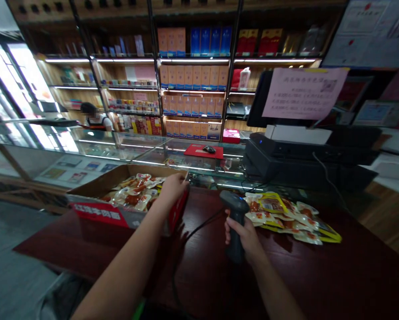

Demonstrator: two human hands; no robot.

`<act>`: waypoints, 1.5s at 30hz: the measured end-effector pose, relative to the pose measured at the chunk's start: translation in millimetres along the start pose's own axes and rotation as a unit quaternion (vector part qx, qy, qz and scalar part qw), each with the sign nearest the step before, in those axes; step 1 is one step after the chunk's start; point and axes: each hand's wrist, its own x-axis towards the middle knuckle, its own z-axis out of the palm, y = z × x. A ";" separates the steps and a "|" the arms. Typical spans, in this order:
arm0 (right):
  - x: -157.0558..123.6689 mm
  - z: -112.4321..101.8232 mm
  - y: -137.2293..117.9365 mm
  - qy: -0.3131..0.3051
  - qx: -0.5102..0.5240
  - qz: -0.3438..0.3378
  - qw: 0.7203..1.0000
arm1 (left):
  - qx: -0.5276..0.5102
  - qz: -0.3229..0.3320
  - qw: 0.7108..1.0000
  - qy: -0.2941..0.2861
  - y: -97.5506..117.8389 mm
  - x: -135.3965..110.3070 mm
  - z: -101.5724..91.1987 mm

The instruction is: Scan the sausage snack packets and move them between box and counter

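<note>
My right hand [244, 233] is wrapped around the handle of a dark barcode scanner [234, 204], held upright over the table, its cable running off to the left. My left hand [173, 189] is at the right rim of an open cardboard box [97, 214], its fingers curled over the edge and partly hidden. Inside the box lie many vacuum-packed snack packets [137, 191] with brown contents. To the right of the scanner, a loose pile of similar packets [286, 218], some yellow-edged, rests on the dark red wooden table [206, 249].
Behind the table runs a glass display counter [142, 149] with a mouse [209, 149] on a red mat. A black register machine [279, 155] and a monitor with a pink sheet [302, 93] stand at right. A person [94, 120] is behind the counter, before stocked shelves.
</note>
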 end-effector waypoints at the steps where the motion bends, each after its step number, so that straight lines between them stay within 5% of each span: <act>1: 1.5 2.0 4.3 -0.002 0.002 -0.001 1.000 | 0.091 -0.025 0.995 -0.019 -17.7 3.0 -12.9; 5: 5.4 0.7 18.3 0.008 0.011 -0.007 1.000 | 0.301 -0.083 0.942 -0.120 -77.9 10.3 -45.7; 9: 6.8 -6.4 23.0 0.015 0.014 -0.002 1.000 | 0.312 -0.073 0.918 -0.233 -107.6 11.8 -53.4; 12: 7.5 -10.6 23.4 0.020 0.014 -0.008 1.000 | 0.301 -0.056 0.915 -0.261 -115.3 13.0 -53.4; 14: 7.9 -12.4 23.6 0.021 0.013 -0.009 1.000 | 0.297 -0.041 0.924 -0.236 -116.0 15.3 -55.7; 17: 8.3 -13.9 24.0 0.018 0.013 -0.010 1.000 | 0.251 -0.018 0.960 -0.122 -107.7 20.4 -63.8; 20: 8.2 -13.8 24.0 0.017 0.012 -0.009 1.000 | 0.098 -0.016 0.995 0.031 -85.6 23.8 -69.3; 22: 7.6 -13.3 23.7 0.017 0.011 -0.009 1.000 | -0.049 -0.029 0.993 0.108 -65.3 23.4 -65.5; 26: 6.1 -12.6 22.5 0.012 0.013 -0.015 1.000 | -0.294 -0.029 0.938 0.180 -22.5 14.3 -34.3; 30: 4.1 -12.6 20.6 0.002 0.018 -0.023 1.000 | -0.532 -0.026 0.833 0.149 10.9 -5.1 22.5; 37: 1.1 -11.6 20.3 0.006 0.006 -0.023 1.000 | -0.690 -0.142 0.688 0.173 17.2 -24.0 118.0; 45: 4.2 -9.1 25.0 0.026 -0.026 0.004 0.999 | -0.734 -0.214 0.620 0.177 7.9 -27.3 132.6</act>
